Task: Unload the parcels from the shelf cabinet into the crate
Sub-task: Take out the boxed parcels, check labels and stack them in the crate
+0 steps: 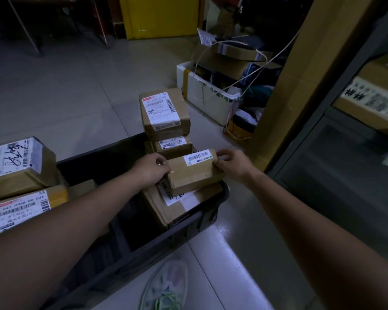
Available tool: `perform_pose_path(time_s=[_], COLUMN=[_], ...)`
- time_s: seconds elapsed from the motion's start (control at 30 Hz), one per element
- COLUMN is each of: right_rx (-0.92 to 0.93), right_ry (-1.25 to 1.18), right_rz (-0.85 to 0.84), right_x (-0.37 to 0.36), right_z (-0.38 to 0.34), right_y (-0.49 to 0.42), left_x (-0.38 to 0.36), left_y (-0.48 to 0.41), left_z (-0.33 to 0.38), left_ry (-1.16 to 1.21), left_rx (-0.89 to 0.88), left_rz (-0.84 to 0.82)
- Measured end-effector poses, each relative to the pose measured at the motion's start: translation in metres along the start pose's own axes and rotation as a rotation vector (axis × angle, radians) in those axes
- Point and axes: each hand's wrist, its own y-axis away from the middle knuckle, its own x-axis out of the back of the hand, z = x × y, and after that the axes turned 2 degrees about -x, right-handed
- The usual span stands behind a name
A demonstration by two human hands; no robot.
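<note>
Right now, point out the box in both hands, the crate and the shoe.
box (194, 173): head view, middle of its brown cardboard.
crate (99, 153): head view, far black rim.
shoe (166, 285): head view, laced upper.

Grey tiled floor (65, 86), glossy. A white foam box (211, 97) stands on it at the far right, with tape at one corner. It holds loose cardboard (224, 63) and dark clutter, and a white cable (251, 73) loops across it. A yellow panel (161, 16) stands upright behind. A pale sneaker (166, 285) with green laces is at the bottom edge.
</note>
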Motion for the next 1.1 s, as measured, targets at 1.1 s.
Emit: perform_pose_path(time_s=[1.1], right_rx=[-0.096], right_ry=[0.057], right_rz=[0.596], right_x=[0.347], right_z=[0.106], right_y=[0.175], left_x=[-0.127], left_y=[0.077], left_z=[0.362], left_ry=[-0.243], left_rx=[-0.6], left_rz=[0.054])
